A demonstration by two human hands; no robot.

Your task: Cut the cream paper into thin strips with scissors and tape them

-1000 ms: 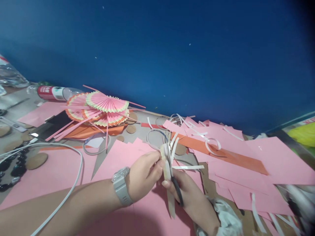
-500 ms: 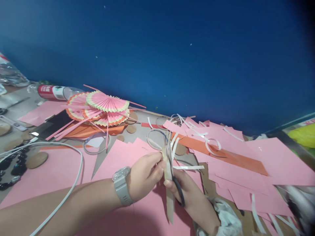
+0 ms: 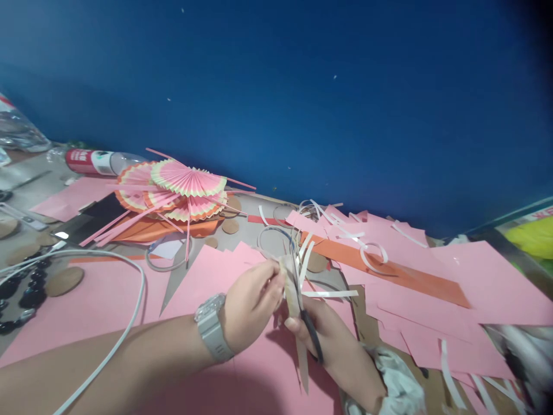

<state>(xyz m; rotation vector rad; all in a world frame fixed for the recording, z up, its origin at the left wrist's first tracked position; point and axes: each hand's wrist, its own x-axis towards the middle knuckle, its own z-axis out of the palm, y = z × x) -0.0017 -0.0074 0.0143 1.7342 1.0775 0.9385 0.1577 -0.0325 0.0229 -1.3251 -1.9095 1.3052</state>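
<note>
Cut underway: left hand (image 3: 250,305) pinches strip (image 3: 294,300), right hand (image 3: 332,340) grips scissors (image 3: 305,305); finished fans (image 3: 181,193) lie beyond.

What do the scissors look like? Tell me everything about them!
The scissors have dark handles and slim, shiny blades that look like metal. The right hand holds the handles, blades pointing up and away. The blades lie against a tan strip pinched by the left hand, above pink paper.
</note>
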